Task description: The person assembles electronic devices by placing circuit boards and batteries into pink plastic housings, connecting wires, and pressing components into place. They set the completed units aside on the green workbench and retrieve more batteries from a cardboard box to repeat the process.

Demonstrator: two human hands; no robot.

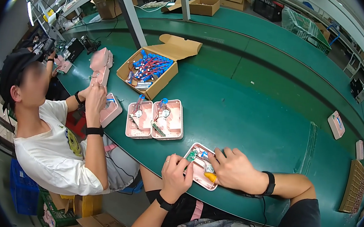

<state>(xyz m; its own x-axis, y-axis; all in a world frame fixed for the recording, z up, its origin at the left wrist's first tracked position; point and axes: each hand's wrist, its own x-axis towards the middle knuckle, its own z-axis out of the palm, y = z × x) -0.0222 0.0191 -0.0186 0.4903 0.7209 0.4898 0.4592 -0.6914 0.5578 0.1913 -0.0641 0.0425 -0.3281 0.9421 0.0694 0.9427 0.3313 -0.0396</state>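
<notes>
Before me on the green bench lies a pale pink plastic case [202,184], its inside facing up. It holds a small green circuit board [193,154], a blue-wrapped battery [204,155], wires and a round metallic part [208,168]. My left hand [177,175] is closed at the case's left wall, thumb beside the board. Over the right side bends my right hand [237,171], its fingers curled down by the battery; what they pinch is hidden. An orange-yellow piece [210,177] shows at that hand's thumb side; finger cover or tool handle, I cannot tell.
Two joined pink cases [153,133] with boards and wires stand to the left. Behind them, a cardboard box [164,83] holds several blue batteries. A co-worker [56,145] at left handles pink parts. At far right are another pink case [336,125] and a brown gridded tray [353,187].
</notes>
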